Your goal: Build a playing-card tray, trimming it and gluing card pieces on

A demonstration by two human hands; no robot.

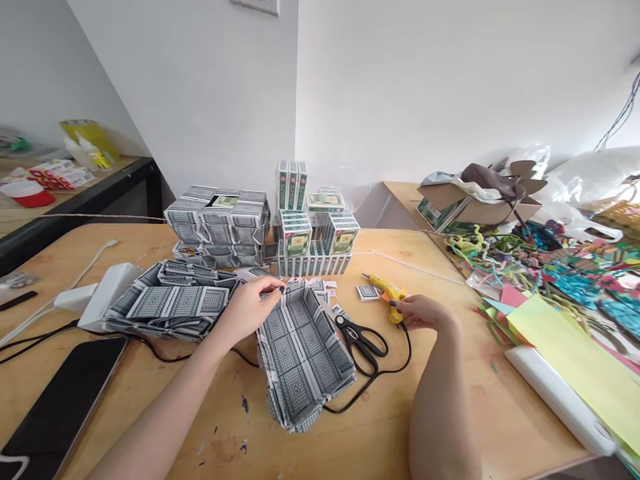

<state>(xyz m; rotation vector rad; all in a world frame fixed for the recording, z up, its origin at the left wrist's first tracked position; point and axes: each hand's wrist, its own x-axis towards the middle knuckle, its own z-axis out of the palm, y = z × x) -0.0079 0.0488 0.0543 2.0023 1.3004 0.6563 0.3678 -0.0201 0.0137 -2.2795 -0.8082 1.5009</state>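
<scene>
An open box made of playing cards (305,347), with grey patterned backs showing, stands tilted towards me in the middle of the table. My left hand (254,305) pinches its far left rim, fingers closed. To the right, a yellow glue gun (395,293) lies with its nozzle pointing up and left; my right hand (425,312) is closed around its handle. Black-handled scissors (361,339) rest between the box and the glue gun, close to its black cord. A small stack of cards (368,293) sits beside the nozzle.
Left of my left hand is a tray-like card box (175,300). Behind stand a closed card box (220,220) and stacked card packs (315,240). A phone (65,400) and white power strip (110,293) lie left; coloured paper (565,353) and craft scraps lie right.
</scene>
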